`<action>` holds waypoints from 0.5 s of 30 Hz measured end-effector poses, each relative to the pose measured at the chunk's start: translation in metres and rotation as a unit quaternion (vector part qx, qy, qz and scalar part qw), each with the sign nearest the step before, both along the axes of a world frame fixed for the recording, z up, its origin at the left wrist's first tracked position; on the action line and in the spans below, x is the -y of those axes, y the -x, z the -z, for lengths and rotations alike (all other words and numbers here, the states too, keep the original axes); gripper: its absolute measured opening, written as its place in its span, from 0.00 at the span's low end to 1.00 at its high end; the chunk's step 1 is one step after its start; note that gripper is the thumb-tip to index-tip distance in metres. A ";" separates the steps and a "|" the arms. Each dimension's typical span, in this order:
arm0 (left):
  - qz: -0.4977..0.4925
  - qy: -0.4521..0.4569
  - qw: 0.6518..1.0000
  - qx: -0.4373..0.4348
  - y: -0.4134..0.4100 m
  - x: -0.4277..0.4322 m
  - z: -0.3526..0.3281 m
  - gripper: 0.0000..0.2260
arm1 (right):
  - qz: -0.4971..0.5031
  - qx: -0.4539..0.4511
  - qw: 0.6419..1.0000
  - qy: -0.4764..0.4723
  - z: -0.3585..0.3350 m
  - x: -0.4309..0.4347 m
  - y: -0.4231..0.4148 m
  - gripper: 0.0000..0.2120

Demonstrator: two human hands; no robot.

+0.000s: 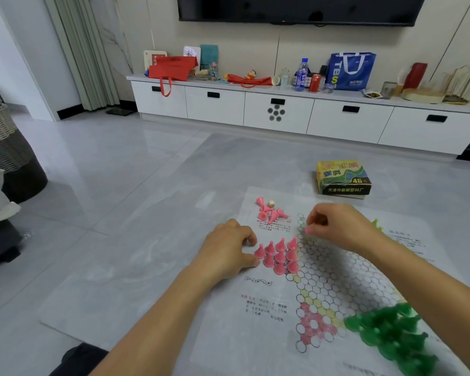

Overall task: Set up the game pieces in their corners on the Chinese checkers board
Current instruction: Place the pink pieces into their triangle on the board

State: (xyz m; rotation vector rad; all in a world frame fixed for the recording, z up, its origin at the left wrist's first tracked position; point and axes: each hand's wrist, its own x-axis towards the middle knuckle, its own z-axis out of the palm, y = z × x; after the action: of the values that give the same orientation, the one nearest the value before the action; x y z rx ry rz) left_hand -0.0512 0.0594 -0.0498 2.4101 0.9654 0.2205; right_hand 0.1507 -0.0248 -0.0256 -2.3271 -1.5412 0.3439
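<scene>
A paper Chinese checkers board (329, 270) lies on the floor in front of me. Several pink cone pieces (278, 253) stand upright in its left corner. My left hand (228, 253) rests beside them, fingers curled near the leftmost piece, holding nothing that I can see. My right hand (334, 226) hovers just above and right of that corner, fingertips pinched on one pink piece (308, 230). A loose heap of pink pieces (270, 211) lies tipped over farther away on the sheet. Green pieces (388, 332) crowd the near right corner.
The game's yellow-green box (342, 177) sits on the floor beyond the board. A long white TV cabinet (277, 115) with bags and bottles runs along the far wall. A woven basket (0, 131) stands at the left.
</scene>
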 end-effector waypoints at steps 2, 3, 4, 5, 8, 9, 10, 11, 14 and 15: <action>-0.002 -0.002 1.000 -0.001 0.000 0.001 0.000 0.16 | -0.030 0.002 0.998 0.058 -0.001 0.019 0.007 0.03; -0.003 -0.002 1.000 -0.002 0.000 0.001 0.000 0.16 | -0.045 0.000 0.996 0.078 -0.001 0.026 0.012 0.03; -0.003 -0.003 1.000 -0.002 0.000 0.001 0.000 0.16 | -0.057 -0.012 0.994 0.090 0.001 0.031 0.016 0.04; -0.004 -0.003 1.000 -0.003 0.000 0.002 0.000 0.16 | -0.063 -0.033 0.993 0.092 0.002 0.035 0.020 0.04; -0.008 -0.001 1.000 -0.003 0.001 0.003 0.000 0.16 | -0.062 -0.125 0.987 0.084 0.005 0.043 0.025 0.06; -0.009 -0.001 1.000 -0.004 0.001 0.003 0.000 0.16 | -0.060 -0.145 0.984 0.080 0.005 0.044 0.025 0.07; -0.009 -0.001 1.000 -0.005 0.001 0.003 0.000 0.16 | -0.056 -0.157 0.983 0.074 0.006 0.045 0.026 0.07; -0.008 -0.002 1.000 -0.006 0.000 0.003 0.000 0.16 | -0.051 -0.164 0.983 0.068 0.006 0.046 0.026 0.06; -0.007 0.001 1.000 -0.006 0.001 0.002 0.000 0.16 | -0.046 -0.158 0.985 0.053 0.010 0.046 0.030 0.05; -0.007 0.001 1.000 -0.005 0.001 0.002 0.000 0.16 | -0.045 -0.153 0.986 0.050 0.010 0.045 0.032 0.05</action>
State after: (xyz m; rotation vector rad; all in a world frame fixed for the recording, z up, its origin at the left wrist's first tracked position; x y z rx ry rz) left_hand -0.0518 0.0574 -0.0501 2.4049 0.9863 0.2121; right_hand 0.1185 -0.0700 -0.0360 -2.1551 -1.5065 0.7799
